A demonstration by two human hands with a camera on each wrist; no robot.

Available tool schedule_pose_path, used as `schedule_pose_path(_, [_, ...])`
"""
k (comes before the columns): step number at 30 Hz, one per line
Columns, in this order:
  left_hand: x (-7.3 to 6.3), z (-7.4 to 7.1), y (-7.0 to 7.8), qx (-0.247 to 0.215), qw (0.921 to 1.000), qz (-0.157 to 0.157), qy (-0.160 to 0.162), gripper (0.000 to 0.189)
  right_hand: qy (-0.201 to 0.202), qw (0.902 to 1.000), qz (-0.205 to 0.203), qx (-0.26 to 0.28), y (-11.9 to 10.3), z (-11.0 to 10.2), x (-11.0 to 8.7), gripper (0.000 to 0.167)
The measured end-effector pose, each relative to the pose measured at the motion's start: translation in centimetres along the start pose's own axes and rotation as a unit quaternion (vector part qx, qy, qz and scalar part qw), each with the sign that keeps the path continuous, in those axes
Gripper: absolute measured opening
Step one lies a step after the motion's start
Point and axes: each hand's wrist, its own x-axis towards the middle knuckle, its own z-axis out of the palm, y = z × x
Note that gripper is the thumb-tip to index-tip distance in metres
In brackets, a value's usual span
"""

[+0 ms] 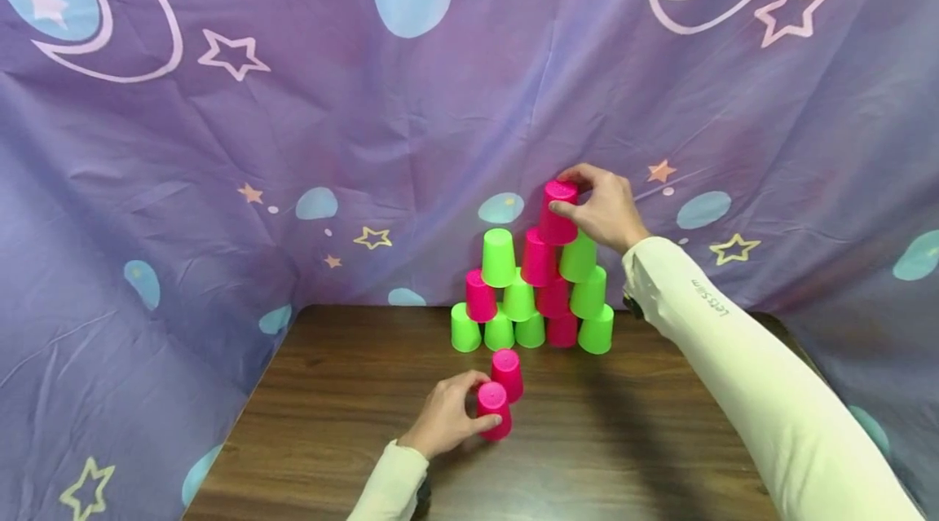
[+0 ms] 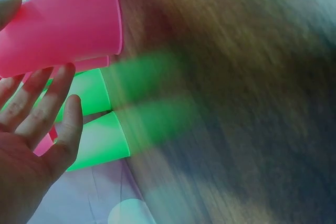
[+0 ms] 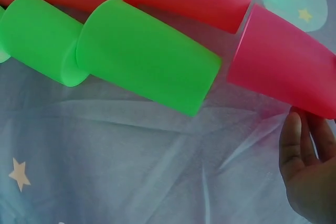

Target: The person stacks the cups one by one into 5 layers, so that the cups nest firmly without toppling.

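Observation:
My right hand (image 1: pixel 605 207) pinches an upside-down pink cup (image 1: pixel 559 215) by its upper part, at the top of a stack of cups. In the right wrist view a narrow gap shows between that cup's rim (image 3: pixel 242 45) and the green cup (image 3: pixel 152 59) under it. A pink cup (image 1: pixel 539 258) and two green ones make the stack's third row. Down on the table, my left hand (image 1: pixel 446 415) holds another upside-down pink cup (image 1: pixel 494 413) between thumb and fingers. Just behind it stands one more pink cup (image 1: pixel 508 374).
Lower rows of the stack mix green cups (image 1: pixel 595 331) and pink cups (image 1: pixel 480 297), all upside down. They stand near the back edge of the brown wooden table (image 1: pixel 352 407). A purple curtain (image 1: pixel 411 138) with stars and moons hangs close behind.

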Motion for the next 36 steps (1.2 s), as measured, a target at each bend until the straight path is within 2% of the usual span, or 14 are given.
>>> schedule_pose_path(5, [0.0,0.1,-0.2,-0.008,1.0000,-0.001,0.001,0.049,0.010,0.9999,-0.003,-0.011,0.3,0.1,0.3,0.040])
schedule_pose_path(14, [-0.5,-0.5,0.2,-0.008,0.9998,0.014,0.008,0.048,-0.003,0.9997,0.000,-0.022,0.6,0.0,0.3,0.042])
schedule_pose_path(20, [-0.3,-2.5,0.6,-0.034,0.9981,0.031,0.040,0.047,-0.013,0.9995,0.000,-0.029,0.6,-0.1,0.2,0.045])
schedule_pose_path(25, [0.1,-4.9,0.5,-0.055,0.9947,0.025,0.084,0.046,-0.008,0.9996,-0.011,-0.025,0.7,-0.1,-0.2,0.047])
schedule_pose_path(28, [0.6,-6.4,0.6,-0.054,0.9924,0.034,0.105,0.045,0.017,0.9992,-0.025,-0.028,0.7,-0.2,-0.5,0.046])
schedule_pose_path(31, [1.5,-7.8,1.0,-0.046,0.9894,0.061,0.123,0.046,0.067,0.9960,-0.047,-0.033,0.6,-0.3,-1.1,0.043])
schedule_pose_path(36, [3.5,-10.3,2.1,-0.019,0.9856,0.093,0.140,0.049,0.164,0.9808,-0.099,-0.034,0.5,-0.1,-2.5,0.037])
